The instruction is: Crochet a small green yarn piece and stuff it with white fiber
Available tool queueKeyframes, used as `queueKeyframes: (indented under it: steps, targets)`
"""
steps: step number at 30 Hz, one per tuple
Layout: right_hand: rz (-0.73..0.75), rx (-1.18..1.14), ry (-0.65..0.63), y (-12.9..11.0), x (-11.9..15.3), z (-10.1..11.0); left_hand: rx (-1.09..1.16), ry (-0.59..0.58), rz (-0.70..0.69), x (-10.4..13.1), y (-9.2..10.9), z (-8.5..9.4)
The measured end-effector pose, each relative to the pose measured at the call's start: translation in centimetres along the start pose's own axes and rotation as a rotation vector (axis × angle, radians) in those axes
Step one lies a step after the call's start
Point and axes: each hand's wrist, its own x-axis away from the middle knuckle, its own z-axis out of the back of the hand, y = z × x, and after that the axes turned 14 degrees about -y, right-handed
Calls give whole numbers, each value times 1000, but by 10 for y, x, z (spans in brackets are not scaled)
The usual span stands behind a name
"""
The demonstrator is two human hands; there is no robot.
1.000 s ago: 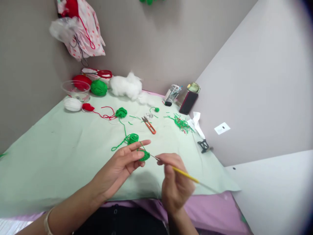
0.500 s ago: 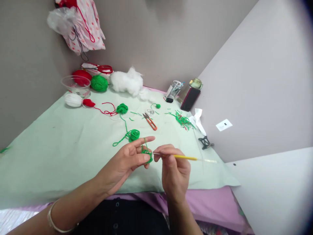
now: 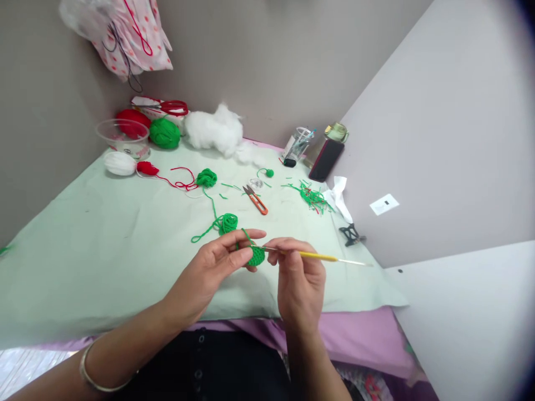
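My left hand [image 3: 228,259] pinches a small round green crochet piece [image 3: 257,256] between thumb and fingers. Green yarn [image 3: 247,236] passes over its stretched index finger. In my right hand [image 3: 298,278] is a crochet hook [image 3: 320,256] with a yellow handle, gripped like a pencil. The hook's metal tip meets the top edge of the green piece by my left thumb. Just beyond the left hand lies a loose green yarn coil [image 3: 228,223], its strand running back to another green yarn bundle [image 3: 206,177].
Orange thread snips [image 3: 256,200] lie mid-table near a small green ball [image 3: 270,173]. Yarn scraps [image 3: 313,197], a phone [image 3: 327,160] and a clear cup [image 3: 297,143] are on the right. White stuffing [image 3: 215,131], yarn balls [image 3: 165,133] and a plastic tub [image 3: 123,139] stand at the back.
The green piece has turned in my left hand and shows more of its stitched face. Both hands sit slightly higher in view, and the camera view has shifted a little.
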Motion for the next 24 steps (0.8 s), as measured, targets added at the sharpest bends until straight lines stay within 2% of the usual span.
queueKeyframes:
  steps: [6, 11, 16, 20, 22, 24]
  targets:
    - [-103, -259, 3, -1, -8, 0, -16, 44, 4, 0, 5, 2]
    - [-75, -196, -33, 0, -6, 0, -56, 44, -22, 0, 3, 6]
    - [68, 188, -57, -5, 2, 2, -181, 64, -59, 3, 0, 9]
    - [291, 609, -153, -2, 9, 0, -279, 133, -109, 4, -1, 6]
    - [417, 830, -152, 5, 12, -1, -187, 143, -83, 3, -1, 3]
    - [491, 954, -81, 9, 13, -2, 9, 104, 8, 1, 0, 1]
